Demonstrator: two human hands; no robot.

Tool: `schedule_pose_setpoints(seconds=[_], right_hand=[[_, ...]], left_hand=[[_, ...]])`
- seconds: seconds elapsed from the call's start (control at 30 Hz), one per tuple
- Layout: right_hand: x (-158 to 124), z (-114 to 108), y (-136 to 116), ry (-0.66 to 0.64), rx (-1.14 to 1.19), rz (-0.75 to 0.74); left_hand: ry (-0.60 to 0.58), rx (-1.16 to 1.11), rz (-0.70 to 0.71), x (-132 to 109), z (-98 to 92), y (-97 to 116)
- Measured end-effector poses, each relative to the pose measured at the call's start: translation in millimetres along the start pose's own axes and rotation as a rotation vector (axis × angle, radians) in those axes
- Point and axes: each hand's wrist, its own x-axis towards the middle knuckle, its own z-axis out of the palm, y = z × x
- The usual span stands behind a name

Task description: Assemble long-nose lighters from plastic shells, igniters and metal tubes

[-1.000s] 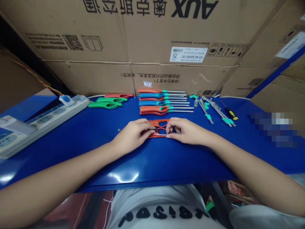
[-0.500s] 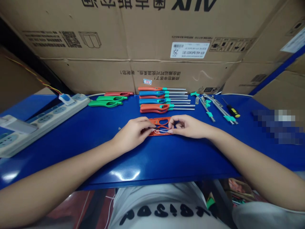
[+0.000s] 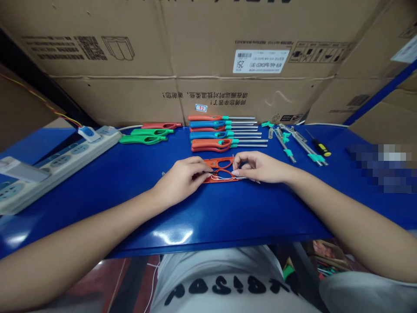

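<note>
Two orange lighter shell halves [image 3: 223, 162] lie on the blue table, one beyond the other. At the nearer half's left end, my left hand [image 3: 184, 177] is closed, thumb and fingertips pinching a small black part [image 3: 210, 172] whose details are hidden. A thin white wire [image 3: 223, 178] runs from there across the nearer half to my right hand [image 3: 257, 168]. My right thumb and forefinger pinch that wire near the shell's right end. A thin pale piece shows under those fingertips; I cannot tell what it is.
Beyond my hands lie several assembled lighters [image 3: 211, 145]. Green and red handle shells [image 3: 143, 139] are at left, beside a power strip [image 3: 61, 163]. Metal lighter tubes [image 3: 301, 145] and a screwdriver [image 3: 321, 147] lie at right. A cardboard sheet [image 3: 130, 93] backs the table.
My right hand has shifted slightly to the right with the wire, baring more of the nearer shell half. The left hand keeps its pinch at the left end.
</note>
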Motion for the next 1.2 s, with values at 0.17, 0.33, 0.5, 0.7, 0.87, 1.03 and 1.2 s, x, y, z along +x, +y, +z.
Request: schedule_pose_setpoints(seconds=[0.17,0.33,0.5,0.7,0.87,1.03,1.2], right_hand=[[1,2,-2,0.016,0.009,-0.026],[1,4,-2,0.031,-0.09,-0.057],[1,4,0,0.042,-0.132,-0.063],[2,5,-1,0.054,-0.168,-0.066],[2,5,0,0.05,-0.172,-0.067],[1,6,-1,0.057,-0.177,-0.068],[0,6,-3,0.059,-0.203,-0.054]], left_hand=[[0.03,-0.023,-0.01,1,3.1,-1],[0.028,-0.067,-0.026,1,5.7,-1],[0.043,-0.097,-0.048,2,7.9,-2],[0.057,-0.116,-0.074,3,11.4,-1],[0.066,-0.11,-0.096,4,13.4,3],[0.03,-0.064,-0.071,2,9.5,5],[0.005,-0.043,-0.046,1,5.2,4]])
